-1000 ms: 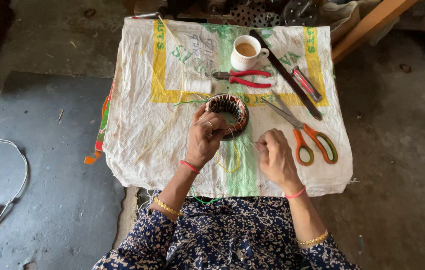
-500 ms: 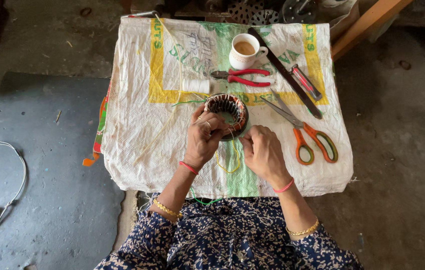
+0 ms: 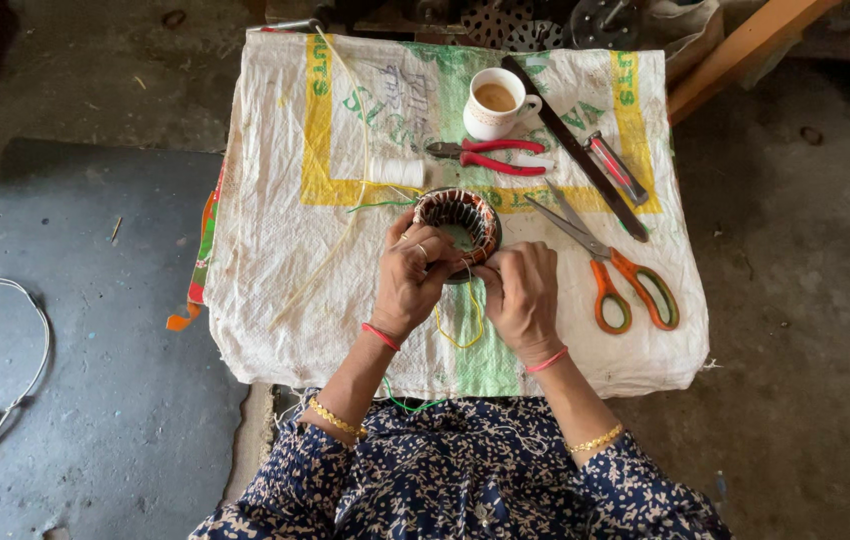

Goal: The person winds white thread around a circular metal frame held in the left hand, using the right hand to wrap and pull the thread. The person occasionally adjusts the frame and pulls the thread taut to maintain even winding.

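A round motor stator [image 3: 460, 214] with copper windings sits on a white woven sack [image 3: 285, 250] spread over a low table. My left hand [image 3: 412, 272] grips the stator's near left rim. My right hand [image 3: 522, 292] presses against its near right edge, fingers pinched on a thin yellow-green thread [image 3: 465, 325] that loops down between my wrists. A green thread runs from the stator toward my lap.
Orange-handled scissors [image 3: 617, 275] lie right of my right hand. Red pliers [image 3: 490, 156], a cup of tea [image 3: 494, 103], a white thread spool [image 3: 396, 172], a long dark bar [image 3: 575, 148] and a small red tool [image 3: 615, 167] lie behind. A wire [image 3: 15, 350] lies on the floor left.
My right hand moved up and left from the sack to the stator's edge. The left hand stayed on the stator.
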